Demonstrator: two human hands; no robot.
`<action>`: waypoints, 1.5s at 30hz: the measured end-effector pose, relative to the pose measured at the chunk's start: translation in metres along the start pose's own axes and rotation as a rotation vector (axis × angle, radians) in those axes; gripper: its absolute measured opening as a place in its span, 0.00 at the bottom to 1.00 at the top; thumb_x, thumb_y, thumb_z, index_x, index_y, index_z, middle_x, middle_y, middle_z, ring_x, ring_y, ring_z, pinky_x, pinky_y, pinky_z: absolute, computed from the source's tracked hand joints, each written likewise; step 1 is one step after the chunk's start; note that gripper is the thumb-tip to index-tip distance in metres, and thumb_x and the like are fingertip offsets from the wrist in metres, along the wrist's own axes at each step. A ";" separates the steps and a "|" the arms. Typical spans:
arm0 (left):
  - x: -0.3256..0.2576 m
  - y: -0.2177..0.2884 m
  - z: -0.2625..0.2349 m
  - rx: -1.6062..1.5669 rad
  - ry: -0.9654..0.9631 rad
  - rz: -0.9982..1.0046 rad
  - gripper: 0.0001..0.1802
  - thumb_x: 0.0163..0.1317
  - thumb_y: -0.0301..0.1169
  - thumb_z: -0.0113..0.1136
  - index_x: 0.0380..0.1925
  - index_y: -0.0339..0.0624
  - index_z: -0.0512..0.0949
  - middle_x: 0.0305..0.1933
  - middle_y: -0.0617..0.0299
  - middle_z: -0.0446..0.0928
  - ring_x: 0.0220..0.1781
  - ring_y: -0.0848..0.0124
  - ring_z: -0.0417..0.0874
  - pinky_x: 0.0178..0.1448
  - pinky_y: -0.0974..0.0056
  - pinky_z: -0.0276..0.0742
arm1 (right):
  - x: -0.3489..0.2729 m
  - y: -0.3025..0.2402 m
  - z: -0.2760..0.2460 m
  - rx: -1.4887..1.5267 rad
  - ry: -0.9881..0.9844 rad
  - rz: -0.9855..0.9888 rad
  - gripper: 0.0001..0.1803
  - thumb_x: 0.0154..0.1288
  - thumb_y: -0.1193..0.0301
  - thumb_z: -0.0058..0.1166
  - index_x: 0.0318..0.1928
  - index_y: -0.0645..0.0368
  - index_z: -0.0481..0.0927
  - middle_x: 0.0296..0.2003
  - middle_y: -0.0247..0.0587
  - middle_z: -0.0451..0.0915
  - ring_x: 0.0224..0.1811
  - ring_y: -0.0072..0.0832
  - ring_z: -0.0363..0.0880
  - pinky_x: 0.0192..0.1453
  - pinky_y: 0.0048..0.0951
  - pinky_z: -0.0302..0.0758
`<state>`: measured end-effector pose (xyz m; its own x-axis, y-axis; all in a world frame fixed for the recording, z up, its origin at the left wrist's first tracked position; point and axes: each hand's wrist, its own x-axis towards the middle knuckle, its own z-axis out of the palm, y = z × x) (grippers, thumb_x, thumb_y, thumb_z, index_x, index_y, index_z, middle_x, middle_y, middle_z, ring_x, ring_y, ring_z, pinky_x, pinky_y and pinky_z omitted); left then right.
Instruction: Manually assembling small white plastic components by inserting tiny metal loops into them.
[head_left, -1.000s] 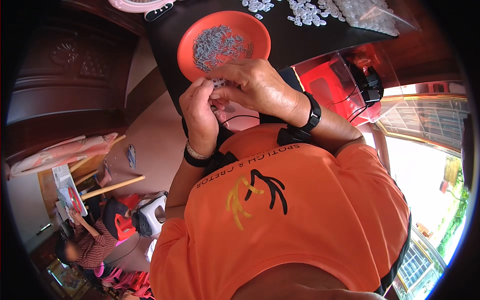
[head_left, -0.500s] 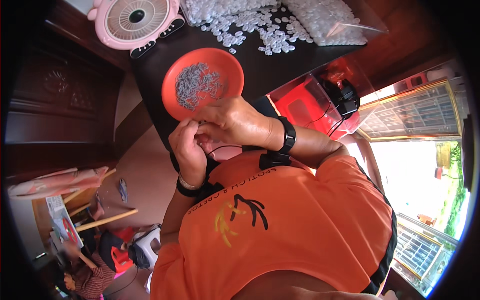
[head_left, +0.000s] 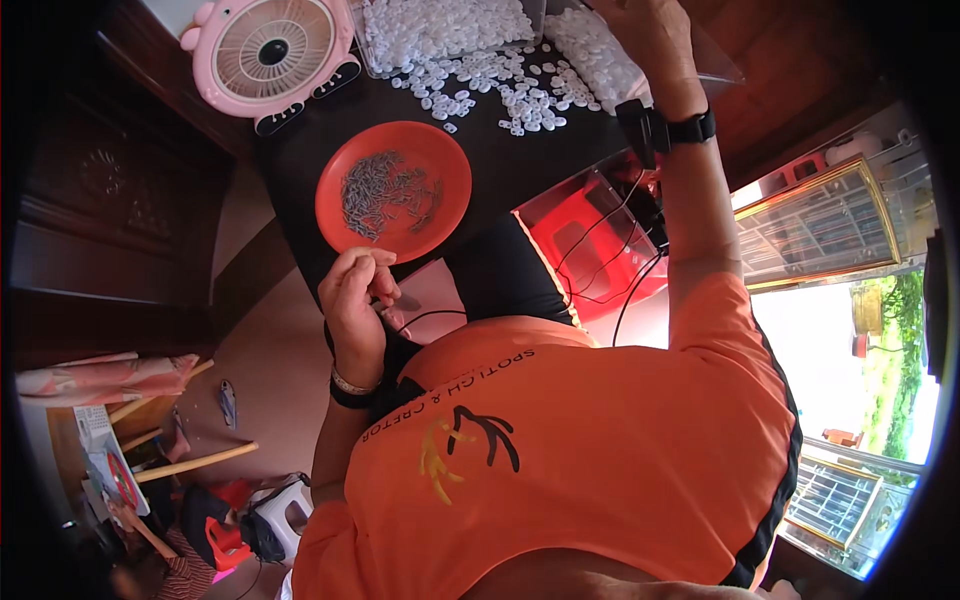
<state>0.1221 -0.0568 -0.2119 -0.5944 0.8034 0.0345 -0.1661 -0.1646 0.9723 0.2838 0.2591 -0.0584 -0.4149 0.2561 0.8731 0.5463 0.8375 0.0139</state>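
Note:
My left hand (head_left: 358, 305) is closed, fingertips pinched together just below the near rim of an orange-red bowl (head_left: 452, 205). Whatever it pinches is too small or hidden to name. In the bowl lies a heap of thin grey screw-like pieces (head_left: 375, 190). My right hand (head_left: 650, 35) is stretched to the far right, over a clear bag of white plastic pieces (head_left: 600, 65). Its fingers run into the picture's upper edge, so I cannot tell what they hold. Small white oval pieces with holes (head_left: 535, 105) are scattered on the dark table (head_left: 500, 170) beside the bag.
A pink fan (head_left: 272, 50) stands at the far left of the table, beside a clear container of white pieces (head_left: 450, 25). Right of the table are a red plastic stool (head_left: 590, 240) and dangling black cables (head_left: 635, 280). Another person's striped sleeve (head_left: 190, 570) shows at lower left.
My right hand has left my left hand and swung up and right over the bag. My left hand stays near the bowl, still closed, slightly lower. The view has shifted a little.

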 end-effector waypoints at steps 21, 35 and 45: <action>-0.003 0.006 -0.009 0.060 -0.068 -0.071 0.15 0.64 0.32 0.44 0.30 0.34 0.77 0.20 0.67 0.69 0.22 0.80 0.70 0.26 0.76 0.62 | -0.106 -0.026 0.179 0.212 -0.861 -0.220 0.12 0.58 0.61 0.52 0.38 0.51 0.82 0.33 0.43 0.81 0.39 0.41 0.80 0.44 0.40 0.76; 0.004 -0.004 -0.009 -0.020 -0.135 -0.128 0.21 0.69 0.42 0.39 0.35 0.37 0.76 0.20 0.67 0.70 0.21 0.80 0.70 0.24 0.76 0.62 | -0.101 -0.155 0.037 1.161 -0.774 -0.109 0.03 0.59 0.76 0.58 0.34 0.60 0.80 0.29 0.36 0.78 0.32 0.29 0.78 0.35 0.27 0.74; -0.004 -0.009 -0.002 -0.389 -0.223 -0.250 0.12 0.66 0.37 0.43 0.32 0.41 0.70 0.22 0.66 0.68 0.21 0.76 0.71 0.25 0.76 0.63 | -0.135 -0.175 0.021 1.267 -0.796 0.063 0.10 0.53 0.78 0.64 0.37 0.60 0.81 0.33 0.37 0.78 0.33 0.27 0.81 0.35 0.24 0.78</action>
<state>0.1243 -0.0595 -0.2208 -0.3242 0.9409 -0.0981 -0.5871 -0.1188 0.8007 0.2292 0.0877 -0.1888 -0.9201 0.1463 0.3634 -0.2257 0.5605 -0.7968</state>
